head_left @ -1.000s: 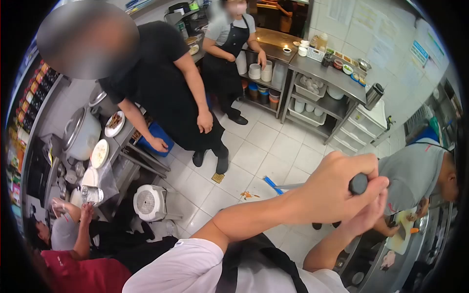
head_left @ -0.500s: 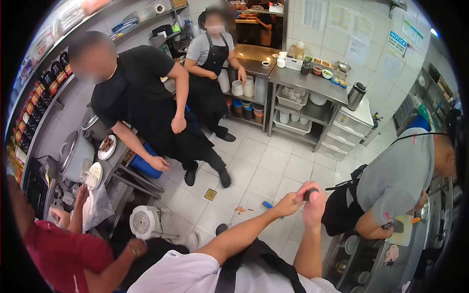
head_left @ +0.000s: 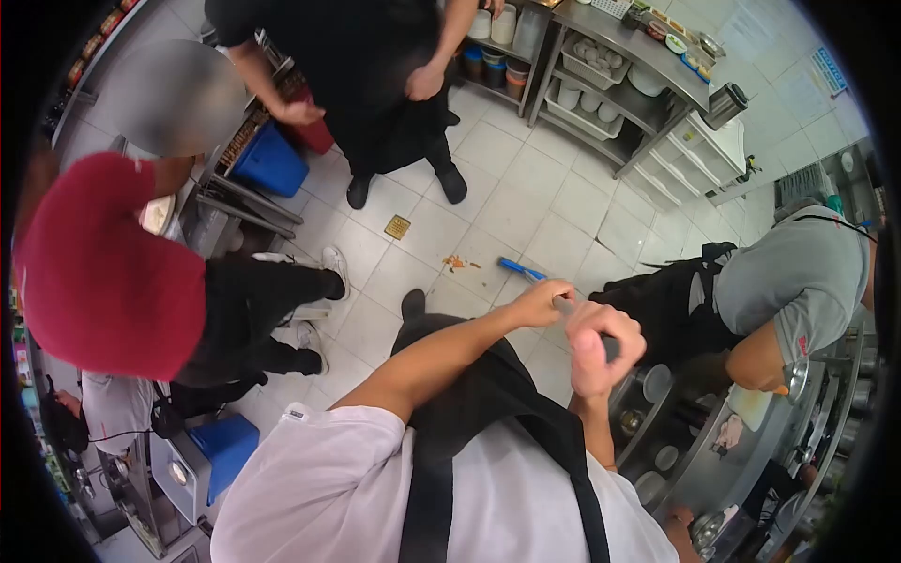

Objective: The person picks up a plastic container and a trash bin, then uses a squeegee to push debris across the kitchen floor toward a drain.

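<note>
Both my hands hold the dark handle of a broom (head_left: 519, 268), whose narrow blue head rests on the tiles; its underside is hidden. My left hand (head_left: 544, 303) is closed around the shaft lower down. Nearer to me, my right hand (head_left: 601, 345) wraps the top of the handle, whose dark end shows between thumb and fingers. Orange-brown food scraps (head_left: 454, 263) lie on the floor just left of the blue head.
A person in black (head_left: 347, 66) stands ahead, one in a red shirt (head_left: 113, 272) at left, one in grey (head_left: 793, 272) at the right counter. A floor drain (head_left: 397, 227), blue bin (head_left: 270, 164), steel shelves (head_left: 624, 89) and white drawers (head_left: 690, 150) surround the tiles.
My view has tilted down. Both hands have come lower, still on the handle. The red-shirted person has turned and moved across the left side; the person in black now stands facing me.
</note>
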{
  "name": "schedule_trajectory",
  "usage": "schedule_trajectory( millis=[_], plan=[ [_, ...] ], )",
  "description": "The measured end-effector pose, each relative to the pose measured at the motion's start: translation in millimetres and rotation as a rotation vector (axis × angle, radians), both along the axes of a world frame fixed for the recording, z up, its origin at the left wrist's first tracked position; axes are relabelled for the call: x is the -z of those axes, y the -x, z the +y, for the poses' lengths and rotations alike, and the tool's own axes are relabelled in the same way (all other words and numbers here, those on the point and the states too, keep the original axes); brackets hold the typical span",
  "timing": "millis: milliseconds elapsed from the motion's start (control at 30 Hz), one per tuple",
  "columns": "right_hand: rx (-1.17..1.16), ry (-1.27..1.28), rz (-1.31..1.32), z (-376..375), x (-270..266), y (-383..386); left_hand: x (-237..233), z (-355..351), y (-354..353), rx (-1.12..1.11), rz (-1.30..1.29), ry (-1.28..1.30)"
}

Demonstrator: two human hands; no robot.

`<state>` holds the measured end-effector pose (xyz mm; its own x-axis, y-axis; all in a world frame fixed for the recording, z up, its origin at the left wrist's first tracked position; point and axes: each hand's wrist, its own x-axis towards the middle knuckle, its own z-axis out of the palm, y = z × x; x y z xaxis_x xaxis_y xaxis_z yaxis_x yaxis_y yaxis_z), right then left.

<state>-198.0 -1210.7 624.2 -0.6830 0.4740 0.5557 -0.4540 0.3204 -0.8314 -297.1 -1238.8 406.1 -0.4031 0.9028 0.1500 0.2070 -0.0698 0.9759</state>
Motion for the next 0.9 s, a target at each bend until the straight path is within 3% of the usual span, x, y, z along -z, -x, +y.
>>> schedule_trajectory(
  millis=[100,200,267,367,433,500,567,667,767,900],
  plan=[
    [-0.052,0.068,0.191,-3.3,-42.7,-15.3,1.6,-0.4,-6.8,0.023,0.274,0.046],
    [-0.223,-0.003,0.283,7.3,-72.0,-32.5,-4.7,7.7,-12.1,0.033,0.316,0.135],
    [-0.261,-0.060,0.273,6.3,-83.5,-33.4,16.2,25.3,-15.9,-0.133,0.290,0.094],
    [-0.033,-0.093,0.139,-12.2,-67.9,-13.8,47.3,41.4,-8.3,-0.302,0.244,0.149],
    [0.119,-0.199,-0.213,-13.5,-33.3,-4.0,60.5,38.7,6.7,-0.229,0.219,0.289],
    [0.147,-0.241,-0.482,-28.9,8.6,4.5,68.0,12.4,10.3,-0.127,0.228,0.390],
    [0.127,-0.348,-0.377,-61.5,26.6,-5.9,71.4,-25.6,5.0,-0.025,0.253,0.458],
    [0.113,-0.270,-0.414,-117.9,12.1,-19.9,75.6,-93.7,-28.9,-0.097,0.100,0.362],
    [0.073,-0.244,-0.430,-168.2,1.2,-29.1,60.6,-156.4,-49.9,-0.189,0.124,0.240],
    [0.086,-0.237,-0.460,-222.3,-2.8,-32.0,63.6,-210.2,-52.3,-0.038,0.015,0.295]
  ],
)
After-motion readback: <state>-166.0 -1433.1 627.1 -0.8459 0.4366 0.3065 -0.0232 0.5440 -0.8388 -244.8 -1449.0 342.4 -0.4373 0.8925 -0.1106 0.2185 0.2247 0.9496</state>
